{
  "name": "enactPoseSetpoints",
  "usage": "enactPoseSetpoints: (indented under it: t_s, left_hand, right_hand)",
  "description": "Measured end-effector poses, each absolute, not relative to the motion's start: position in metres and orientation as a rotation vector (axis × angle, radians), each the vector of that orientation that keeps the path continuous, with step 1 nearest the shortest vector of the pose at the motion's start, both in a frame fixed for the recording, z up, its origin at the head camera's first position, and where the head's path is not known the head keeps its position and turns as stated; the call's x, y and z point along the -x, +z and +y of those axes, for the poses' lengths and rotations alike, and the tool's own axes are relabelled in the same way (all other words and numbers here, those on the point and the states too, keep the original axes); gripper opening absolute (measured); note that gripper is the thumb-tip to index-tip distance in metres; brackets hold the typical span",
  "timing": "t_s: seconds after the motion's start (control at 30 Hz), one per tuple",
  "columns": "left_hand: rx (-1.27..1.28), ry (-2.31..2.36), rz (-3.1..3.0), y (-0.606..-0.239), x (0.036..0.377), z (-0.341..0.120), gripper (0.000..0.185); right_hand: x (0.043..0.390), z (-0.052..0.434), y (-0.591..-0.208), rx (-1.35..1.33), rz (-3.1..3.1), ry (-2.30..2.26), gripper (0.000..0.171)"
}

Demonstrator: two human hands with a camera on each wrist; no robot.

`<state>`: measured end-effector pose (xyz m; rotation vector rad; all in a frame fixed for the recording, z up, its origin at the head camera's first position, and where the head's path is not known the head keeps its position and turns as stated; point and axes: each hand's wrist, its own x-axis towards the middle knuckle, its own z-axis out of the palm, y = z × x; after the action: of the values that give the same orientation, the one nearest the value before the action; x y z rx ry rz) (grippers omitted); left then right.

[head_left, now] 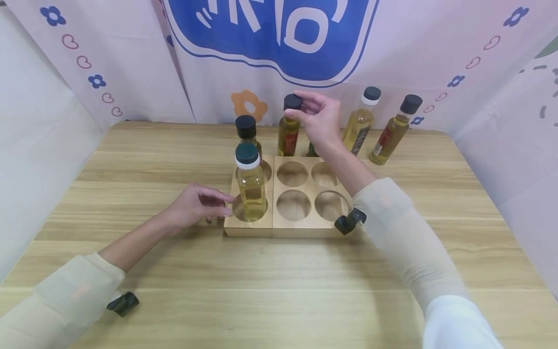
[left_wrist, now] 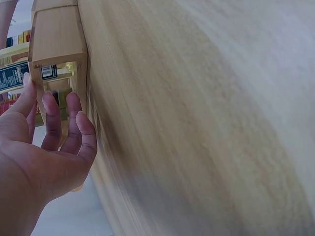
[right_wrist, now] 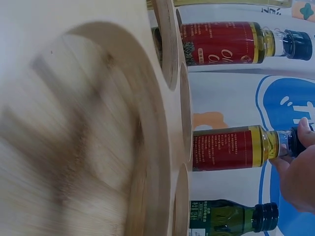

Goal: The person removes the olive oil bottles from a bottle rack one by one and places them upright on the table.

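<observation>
A wooden rack point(head_left: 305, 228) with six round holes lies mid-table. Its left column holds two oil bottles: a teal-capped one point(head_left: 250, 189) in front, a black-capped one point(head_left: 246, 128) behind. My right hand point(head_left: 305, 109) reaches past the rack and pinches the black cap of a red-labelled oil bottle point(head_left: 288, 133) standing on the table behind it. The right wrist view shows those fingers point(right_wrist: 295, 167) on that bottle's point(right_wrist: 226, 147) cap. My left hand point(head_left: 224, 206) rests at the rack's left front side, fingers point(left_wrist: 59, 123) loosely straight against the wood point(left_wrist: 56, 34).
Two more oil bottles point(head_left: 361, 121) point(head_left: 394, 131) stand at the back right, and a green bottle point(right_wrist: 226, 219) is partly hidden behind my right wrist. Printed cloth walls enclose the table on three sides. Bare tabletop point(head_left: 279, 291) stretches in front of the rack.
</observation>
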<state>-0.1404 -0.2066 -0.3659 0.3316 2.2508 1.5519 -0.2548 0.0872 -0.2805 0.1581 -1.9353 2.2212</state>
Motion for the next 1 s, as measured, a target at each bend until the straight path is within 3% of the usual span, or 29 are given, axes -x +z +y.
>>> enactPoseSetpoints:
  t_s: [1.0]
  left_hand:
    - [-0.324,1.530,2.256,-0.363,0.140,-0.206,0.035]
  right_hand:
    - [0.271,0.083,-0.275,-0.083,-2.055,2.217,0.046]
